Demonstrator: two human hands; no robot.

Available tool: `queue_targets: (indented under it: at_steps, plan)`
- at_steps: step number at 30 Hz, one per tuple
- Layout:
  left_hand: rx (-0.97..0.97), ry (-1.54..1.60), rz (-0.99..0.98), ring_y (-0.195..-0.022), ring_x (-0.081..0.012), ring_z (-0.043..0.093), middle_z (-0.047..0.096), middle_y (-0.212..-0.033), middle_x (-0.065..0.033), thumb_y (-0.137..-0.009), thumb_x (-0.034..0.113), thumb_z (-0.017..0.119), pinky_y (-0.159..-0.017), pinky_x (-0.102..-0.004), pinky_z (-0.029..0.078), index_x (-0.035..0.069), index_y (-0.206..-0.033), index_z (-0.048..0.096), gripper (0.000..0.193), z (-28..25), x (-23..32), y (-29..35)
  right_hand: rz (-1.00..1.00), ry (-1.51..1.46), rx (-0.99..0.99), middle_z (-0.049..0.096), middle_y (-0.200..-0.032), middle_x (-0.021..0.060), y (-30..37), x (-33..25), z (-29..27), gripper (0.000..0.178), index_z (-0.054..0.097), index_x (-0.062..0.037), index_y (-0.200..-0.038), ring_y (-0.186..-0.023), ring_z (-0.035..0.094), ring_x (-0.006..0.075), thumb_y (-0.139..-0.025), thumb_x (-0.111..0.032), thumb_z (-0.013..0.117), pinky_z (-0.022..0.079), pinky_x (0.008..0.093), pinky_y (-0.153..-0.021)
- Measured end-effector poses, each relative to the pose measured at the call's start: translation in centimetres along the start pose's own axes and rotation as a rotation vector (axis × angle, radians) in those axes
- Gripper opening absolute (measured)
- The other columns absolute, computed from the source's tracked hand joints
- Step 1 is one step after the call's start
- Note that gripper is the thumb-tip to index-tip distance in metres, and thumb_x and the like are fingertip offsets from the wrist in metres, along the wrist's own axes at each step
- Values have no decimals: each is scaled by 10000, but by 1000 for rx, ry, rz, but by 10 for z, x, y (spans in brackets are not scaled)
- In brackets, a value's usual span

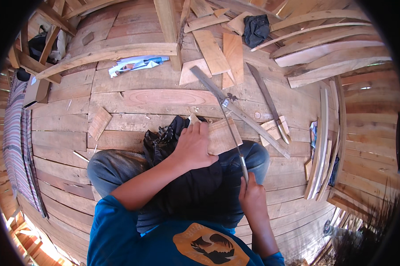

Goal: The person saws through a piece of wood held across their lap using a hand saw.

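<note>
My right hand [254,197] is closed around the handle of a long knife [243,167]. Its thin blade, seen nearly edge-on, slants up and to the left across the right end of a short wooden board [222,134]. The board rests over my lap. My left hand [193,144] grips its left part, fingers on top and thumb along the near edge. Black cloth [195,184] lies bunched beneath my left hand and forearm. Just beyond the knife, a long grey metal bar [249,119] lies slantwise on the floor; the blade's tip overlaps it in view.
A second long blade with a wooden handle [266,95] lies at the right. Ahead are a long plank with oval lines [169,97], loose board offcuts [211,51] and a black plastic bag [256,30]. Curved planks [333,53] are stacked at the far right. A wooden frame [111,52] stands ahead left.
</note>
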State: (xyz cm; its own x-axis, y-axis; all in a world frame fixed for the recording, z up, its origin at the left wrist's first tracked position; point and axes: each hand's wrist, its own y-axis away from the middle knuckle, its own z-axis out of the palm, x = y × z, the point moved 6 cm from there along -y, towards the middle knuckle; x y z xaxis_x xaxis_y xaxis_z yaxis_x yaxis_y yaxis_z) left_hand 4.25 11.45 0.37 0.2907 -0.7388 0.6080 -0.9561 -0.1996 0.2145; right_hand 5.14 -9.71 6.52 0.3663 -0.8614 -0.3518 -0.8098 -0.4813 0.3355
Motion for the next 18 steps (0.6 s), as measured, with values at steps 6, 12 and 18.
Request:
queue_targets:
  at_steps: [6,12,18]
  plan:
    - [-2,-57,-103,-1139,-420,535,544,-1161,-252,-598,298,836,-992,-485,416,-73,-1214,446,818,-51,-24,12,-111,-80,-22,595,-613,246,-1,-39,-6,121,535,-15,-1017,-601,621,455,-986,-132,539,483,529,-525]
    - [150,-20,-188,-1100,-414,547,553,-1121,-234,-598,304,832,-961,-483,429,-62,-1179,459,782,-70,-43,16,-175,16,49,608,-604,222,-35,-70,-6,122,522,-30,-1007,-591,644,423,-987,-151,531,518,510,-534]
    - [295,14,-193,-1072,-401,556,554,-1111,-226,-582,293,824,-936,-484,432,-53,-1148,464,754,-98,-66,9,-185,18,15,612,-622,232,-42,-90,-16,120,532,-41,-1031,-600,640,438,-990,-154,532,503,527,-534]
